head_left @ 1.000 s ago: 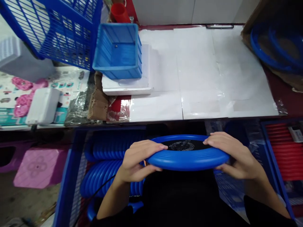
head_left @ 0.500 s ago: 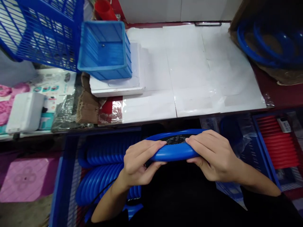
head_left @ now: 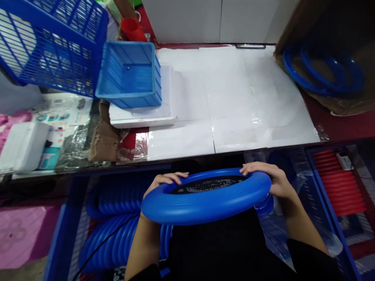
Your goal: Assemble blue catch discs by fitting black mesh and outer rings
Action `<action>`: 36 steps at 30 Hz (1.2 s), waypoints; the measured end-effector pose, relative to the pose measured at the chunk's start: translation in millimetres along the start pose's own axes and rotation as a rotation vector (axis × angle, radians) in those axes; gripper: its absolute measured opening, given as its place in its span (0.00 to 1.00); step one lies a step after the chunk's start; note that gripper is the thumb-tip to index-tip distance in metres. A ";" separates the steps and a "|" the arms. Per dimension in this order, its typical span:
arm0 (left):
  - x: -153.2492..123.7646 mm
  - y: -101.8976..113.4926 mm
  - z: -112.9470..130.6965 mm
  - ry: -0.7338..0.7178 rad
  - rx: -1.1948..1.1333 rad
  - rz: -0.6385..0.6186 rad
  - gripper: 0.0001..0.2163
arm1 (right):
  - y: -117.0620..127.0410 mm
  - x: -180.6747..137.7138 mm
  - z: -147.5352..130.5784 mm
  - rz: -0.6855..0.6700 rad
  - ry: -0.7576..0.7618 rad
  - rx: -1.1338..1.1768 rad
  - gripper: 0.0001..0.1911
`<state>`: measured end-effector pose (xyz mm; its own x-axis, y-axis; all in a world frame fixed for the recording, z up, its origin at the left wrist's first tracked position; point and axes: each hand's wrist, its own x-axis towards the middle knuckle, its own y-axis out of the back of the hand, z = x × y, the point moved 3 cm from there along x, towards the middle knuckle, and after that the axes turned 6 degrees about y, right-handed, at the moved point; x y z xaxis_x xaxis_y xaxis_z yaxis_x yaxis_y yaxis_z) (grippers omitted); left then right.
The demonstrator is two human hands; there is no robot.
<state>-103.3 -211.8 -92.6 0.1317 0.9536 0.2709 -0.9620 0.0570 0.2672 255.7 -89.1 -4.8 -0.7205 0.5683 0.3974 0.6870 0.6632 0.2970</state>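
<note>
I hold a thick blue ring with a black, white-speckled centre (head_left: 205, 208) in front of my body, below the table's front edge. It is tilted, so its near rim and part of the dark centre show. My left hand (head_left: 165, 180) is wrapped round its left side, fingertips over the rim, thumb hidden. Round the right side curls my right hand (head_left: 268, 176), its fingers on the upper rim by the centre. A small blue part (head_left: 264, 206) shows beneath the ring near my right hand; what it belongs to is unclear.
White sheets (head_left: 228, 105) cover the table. A blue bin (head_left: 129, 95) sits on a white box, beside a blue slotted basket (head_left: 58, 66). Blue rings (head_left: 318, 84) lie in a carton at right. Stacks of blue rings (head_left: 117, 234) and red rings (head_left: 341, 183) fill crates below.
The ring has turned from nearly edge-on to a wider view showing more of its centre. My hands have moved apart, from pinching its near rim to gripping its two sides.
</note>
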 end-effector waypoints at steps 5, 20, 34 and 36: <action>30.5 9.9 39.0 -0.037 -0.170 -0.168 0.24 | 0.8 -1.4 -19.8 0.057 0.032 -0.141 0.19; 35.9 -14.5 98.9 -0.349 0.363 0.311 0.23 | -26.5 3.6 -51.2 0.161 0.102 -0.361 0.24; 41.1 20.2 104.1 -0.135 0.370 0.241 0.24 | -23.7 44.4 -49.5 0.150 0.176 -0.382 0.20; 48.7 24.8 115.2 -0.136 0.375 0.012 0.27 | -27.8 47.5 -47.3 0.098 0.210 -0.362 0.21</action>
<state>-93.2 -198.1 33.8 0.1758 0.9043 0.3890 -0.8126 -0.0897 0.5759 206.9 -103.6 46.9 -0.6413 0.4836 0.5958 0.7668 0.3765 0.5198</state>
